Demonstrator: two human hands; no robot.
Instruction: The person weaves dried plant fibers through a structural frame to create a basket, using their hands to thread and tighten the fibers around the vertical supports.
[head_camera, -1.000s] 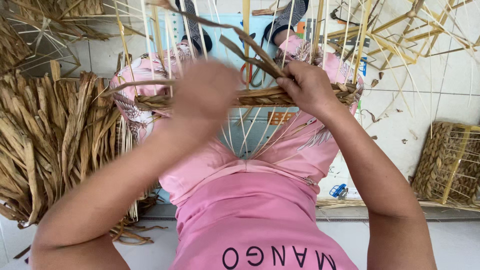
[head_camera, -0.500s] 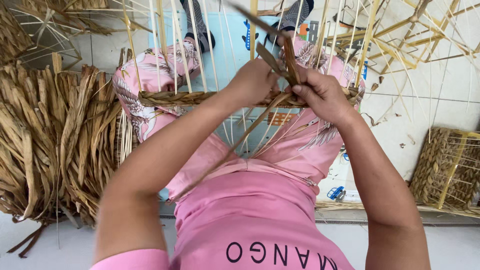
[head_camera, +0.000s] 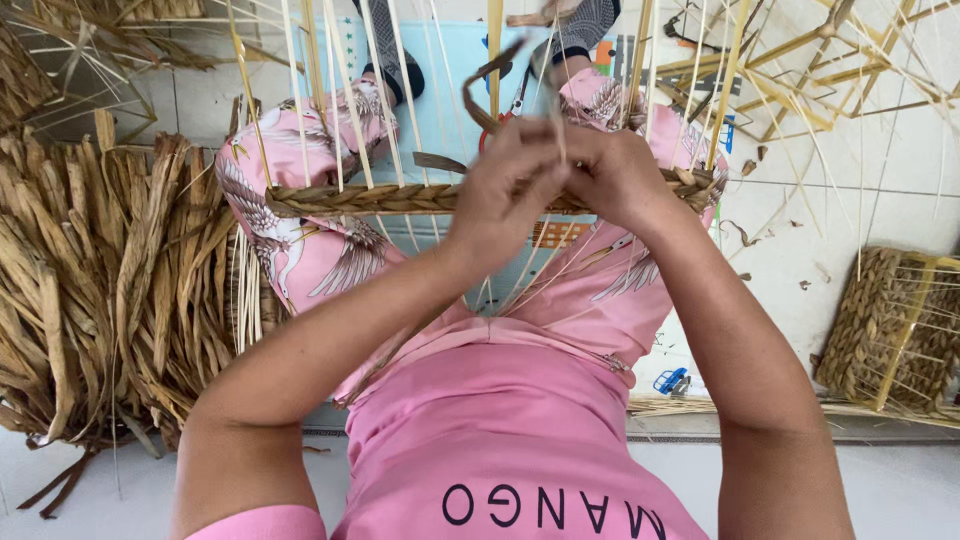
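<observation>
The left hand (head_camera: 510, 190) and the right hand (head_camera: 615, 175) are pressed close together over the lap, both closed on a flat brown strand of dried grass (head_camera: 485, 85) that curls up and over them; the fingertips are hidden behind the knuckles, so the exact grip cannot be made out. Just below the hands the braided brown rim of a half-woven basket (head_camera: 360, 198) is stretched across the knees, its middle covered by the hands. Pale upright cane stakes (head_camera: 345, 90) are cut off at the top edge. A heap of dried brown leaves (head_camera: 90, 290) is piled on the tiled floor (head_camera: 790, 250) at the left. A finished woven basket (head_camera: 890, 330) is partly cropped at the right.
</observation>
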